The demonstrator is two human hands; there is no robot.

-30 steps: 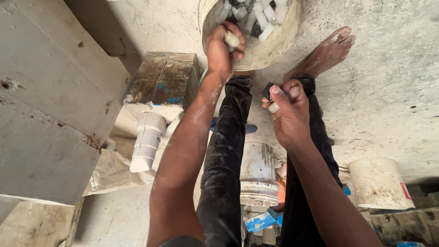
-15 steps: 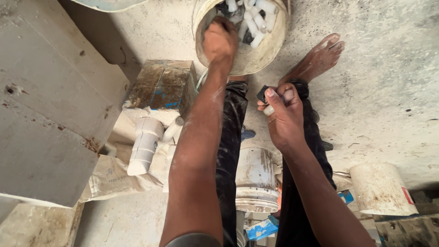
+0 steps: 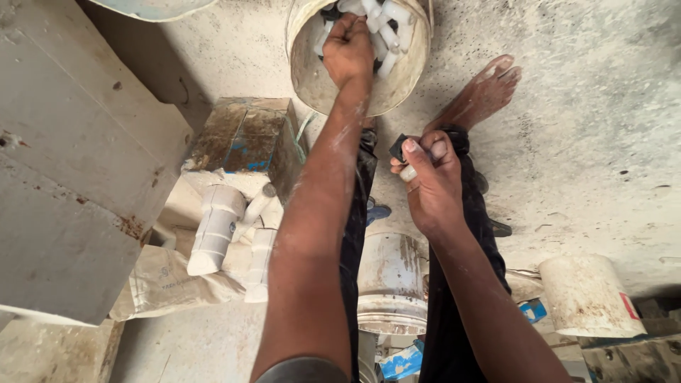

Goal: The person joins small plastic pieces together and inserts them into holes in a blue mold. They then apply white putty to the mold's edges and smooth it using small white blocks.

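Seen from above, down onto a rough concrete floor (image 3: 582,142), pale and stained. At left, a large grey slab (image 3: 64,198) with rust spots, filling the left edge. Just right of it, a worn box (image 3: 245,135) with blue and brown marks, and near this a flat sack (image 3: 170,284) carrying three short white pipes (image 3: 213,227), side by side. Far, at the top centre, a dirty white bucket (image 3: 397,78) with many small white fittings (image 3: 389,35) and some dark pieces inside. Near centre, between the two legs in dark trousers, another drum (image 3: 390,276), partly hidden. At right near, a small white tub (image 3: 589,298) on its side. One bare foot (image 3: 486,89) flat on the floor, just right of the bucket.

Left hand (image 3: 349,50) reaching far into the bucket, fingers curled down among the fittings; closed around something there, but what exactly, cannot tell, because the hand covers it. Left forearm dusted with white powder.

Right hand (image 3: 429,181) held above the right knee, well apart from the bucket, closed firmly around a small white fitting (image 3: 408,172) together with a dark piece (image 3: 399,147); white end showing at the left of the fist, dark piece above the thumb.
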